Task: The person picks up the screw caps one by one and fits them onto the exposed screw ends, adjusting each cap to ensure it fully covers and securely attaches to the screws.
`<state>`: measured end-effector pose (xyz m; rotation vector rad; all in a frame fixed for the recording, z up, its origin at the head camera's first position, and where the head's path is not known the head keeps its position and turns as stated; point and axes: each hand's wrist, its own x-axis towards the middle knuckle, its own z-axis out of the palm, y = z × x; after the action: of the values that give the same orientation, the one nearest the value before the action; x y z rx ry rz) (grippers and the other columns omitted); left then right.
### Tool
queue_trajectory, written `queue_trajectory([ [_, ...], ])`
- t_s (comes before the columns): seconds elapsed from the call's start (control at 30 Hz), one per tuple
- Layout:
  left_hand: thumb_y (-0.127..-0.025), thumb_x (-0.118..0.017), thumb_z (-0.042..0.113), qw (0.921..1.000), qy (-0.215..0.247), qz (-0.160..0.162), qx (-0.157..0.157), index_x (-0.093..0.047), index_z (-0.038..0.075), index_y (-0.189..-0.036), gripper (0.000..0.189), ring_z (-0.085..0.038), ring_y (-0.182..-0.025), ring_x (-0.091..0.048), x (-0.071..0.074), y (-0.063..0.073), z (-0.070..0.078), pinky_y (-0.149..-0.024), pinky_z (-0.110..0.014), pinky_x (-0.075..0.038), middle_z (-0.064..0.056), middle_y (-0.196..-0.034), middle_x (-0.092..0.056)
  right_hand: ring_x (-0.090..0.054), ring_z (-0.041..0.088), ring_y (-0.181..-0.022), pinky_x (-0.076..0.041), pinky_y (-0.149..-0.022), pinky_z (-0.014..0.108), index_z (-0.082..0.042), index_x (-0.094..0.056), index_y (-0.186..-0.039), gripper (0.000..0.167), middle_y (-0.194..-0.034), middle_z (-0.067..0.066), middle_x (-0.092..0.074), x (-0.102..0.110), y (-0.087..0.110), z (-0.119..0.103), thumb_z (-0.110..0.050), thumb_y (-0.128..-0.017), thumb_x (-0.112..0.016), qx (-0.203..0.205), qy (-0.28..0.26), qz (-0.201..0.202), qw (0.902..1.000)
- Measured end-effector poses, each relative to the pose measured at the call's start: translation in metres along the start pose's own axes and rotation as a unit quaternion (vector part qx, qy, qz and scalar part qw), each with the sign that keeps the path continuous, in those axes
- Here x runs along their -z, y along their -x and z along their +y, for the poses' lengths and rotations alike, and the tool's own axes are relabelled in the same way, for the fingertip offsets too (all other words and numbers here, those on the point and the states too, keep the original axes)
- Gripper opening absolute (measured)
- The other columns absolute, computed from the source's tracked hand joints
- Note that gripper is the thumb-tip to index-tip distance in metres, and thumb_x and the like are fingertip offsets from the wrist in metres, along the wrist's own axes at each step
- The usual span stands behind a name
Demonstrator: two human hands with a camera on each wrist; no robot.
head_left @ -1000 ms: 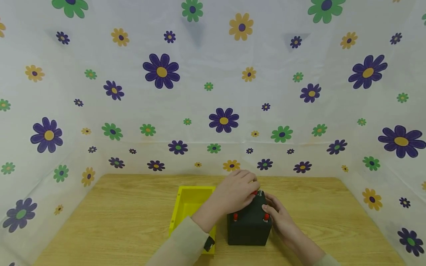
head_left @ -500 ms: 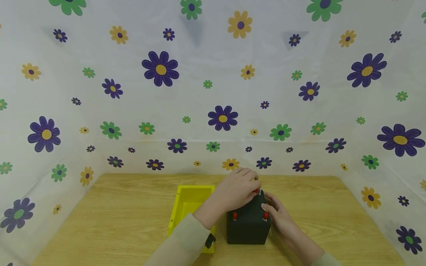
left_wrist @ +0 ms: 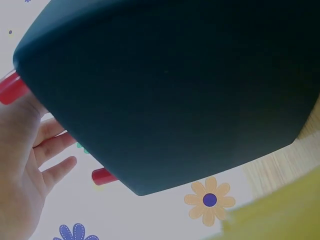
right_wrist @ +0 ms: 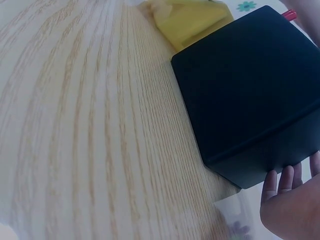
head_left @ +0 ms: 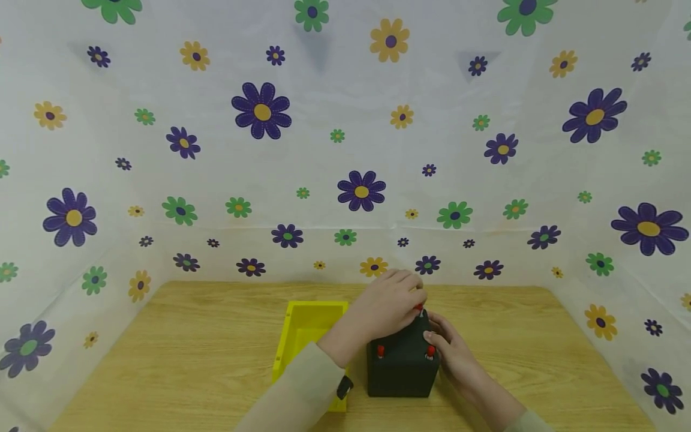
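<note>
A black box (head_left: pixel 402 379) with rounded edges stands on the wooden table, with small red caps on metal fittings near its top corners. My left hand (head_left: pixel 384 305) reaches over the top and pinches the red cap (head_left: pixel 418 306) at the far right corner, its fingertips partly hidden. My right hand (head_left: pixel 457 355) grips the box's right side, thumb on the top edge and fingers along the side. Both near red caps, left (head_left: pixel 381 351) and right (head_left: pixel 430 351), are free of the hands. In the left wrist view, a far red cap (left_wrist: pixel 104 176) sticks out past the box.
Just left of the box stands a yellow bin (head_left: pixel 291 312), partly covered by the left forearm. A dark device (head_left: pixel 344 387) sits at the left wrist. The wooden table (head_left: pixel 189 360) is enclosed by a flower-printed white sheet (head_left: pixel 302 162) at the back and sides.
The left hand has shifted slightly up and to the right, and the red cap at its fingertips has moved with it. The right hand and the box stay in place.
</note>
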<state>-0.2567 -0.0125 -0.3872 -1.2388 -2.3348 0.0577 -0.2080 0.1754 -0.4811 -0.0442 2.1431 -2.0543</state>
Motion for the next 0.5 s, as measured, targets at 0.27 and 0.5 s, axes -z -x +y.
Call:
queue_trajectory([
  [0.27,-0.103,-0.071,0.03,0.9999,-0.002,0.012,-0.008,-0.076,0.023,-0.111,0.012,-0.014,-0.123,-0.064,-0.0005,-0.0047,-0.0025,-0.119,-0.031,-0.048,0.005,-0.122,-0.072,-0.037,0.036,-0.153,-0.035,-0.125,0.042,-0.006,-0.029,-0.162,0.06,-0.17,0.024,-0.03,-0.0014,-0.0034,-0.001,-0.02,-0.108,-0.05,-0.002,-0.001,0.003,1.0],
  [0.5,-0.103,-0.071,0.03,0.9998,-0.008,0.008,-0.015,-0.076,0.024,-0.112,0.012,-0.013,-0.121,-0.065,-0.0012,-0.0082,-0.0034,-0.118,-0.031,-0.049,0.006,-0.122,-0.072,-0.035,0.039,-0.154,-0.031,-0.128,0.05,-0.004,-0.028,-0.162,0.06,-0.17,0.025,-0.029,-0.003,-0.005,-0.0019,-0.02,-0.108,-0.05,-0.004,-0.002,0.007,1.0],
])
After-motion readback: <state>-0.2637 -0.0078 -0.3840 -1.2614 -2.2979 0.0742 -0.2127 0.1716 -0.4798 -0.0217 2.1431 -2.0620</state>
